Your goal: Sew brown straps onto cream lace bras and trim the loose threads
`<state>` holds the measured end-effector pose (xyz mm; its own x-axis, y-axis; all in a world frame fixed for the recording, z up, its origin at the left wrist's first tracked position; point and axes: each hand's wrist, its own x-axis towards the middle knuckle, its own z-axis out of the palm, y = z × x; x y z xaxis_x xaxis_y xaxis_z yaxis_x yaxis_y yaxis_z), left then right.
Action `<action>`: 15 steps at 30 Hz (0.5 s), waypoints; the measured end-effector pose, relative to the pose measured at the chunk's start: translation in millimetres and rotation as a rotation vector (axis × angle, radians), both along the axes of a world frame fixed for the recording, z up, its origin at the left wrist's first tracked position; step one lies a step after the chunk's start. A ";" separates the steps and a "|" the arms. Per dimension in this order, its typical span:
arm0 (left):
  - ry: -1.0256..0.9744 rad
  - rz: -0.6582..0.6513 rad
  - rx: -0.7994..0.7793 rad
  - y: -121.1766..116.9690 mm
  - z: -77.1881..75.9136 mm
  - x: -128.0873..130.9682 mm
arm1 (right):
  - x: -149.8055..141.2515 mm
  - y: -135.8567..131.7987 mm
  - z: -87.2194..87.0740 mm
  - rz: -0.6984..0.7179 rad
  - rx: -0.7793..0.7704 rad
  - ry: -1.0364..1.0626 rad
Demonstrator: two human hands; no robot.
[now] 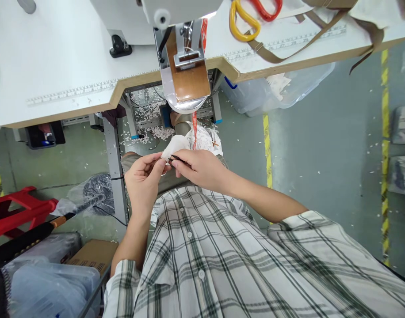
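My left hand (144,179) and my right hand (199,168) meet in front of my checked shirt, below the sewing machine head (185,66). Both pinch a small white fabric piece (173,145) between fingertips. My right hand also grips a thin dark tool whose tip touches the white piece; I cannot make out what it is. More white fabric with a red ribbon (195,130) hangs just behind my hands.
A white worktable (56,79) with a printed ruler carries yellow and red scissors (244,20) and a brown strap (288,51). A clear plastic bin (282,90) sits under it. A red stool (17,212), cardboard box (93,254) and bags lie at my left. Fabric scraps litter the floor.
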<state>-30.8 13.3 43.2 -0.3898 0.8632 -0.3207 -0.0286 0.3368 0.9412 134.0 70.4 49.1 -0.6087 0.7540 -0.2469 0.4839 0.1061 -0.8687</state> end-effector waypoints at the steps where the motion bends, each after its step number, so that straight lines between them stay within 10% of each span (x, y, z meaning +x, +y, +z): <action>1: -0.001 0.000 0.002 -0.3 -0.4 0.3 | 0.0 0.2 -0.4 0.004 0.004 -0.007; 15: -0.099 -0.013 -0.093 -2.0 -15.6 0.8 | -2.1 -6.9 -15.7 -0.097 -0.098 0.110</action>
<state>-30.1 11.2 27.6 -0.3418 0.8327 -0.4357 -0.1146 0.4233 0.8987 131.8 63.5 33.5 -0.5613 0.7864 -0.2580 0.3896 -0.0240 -0.9207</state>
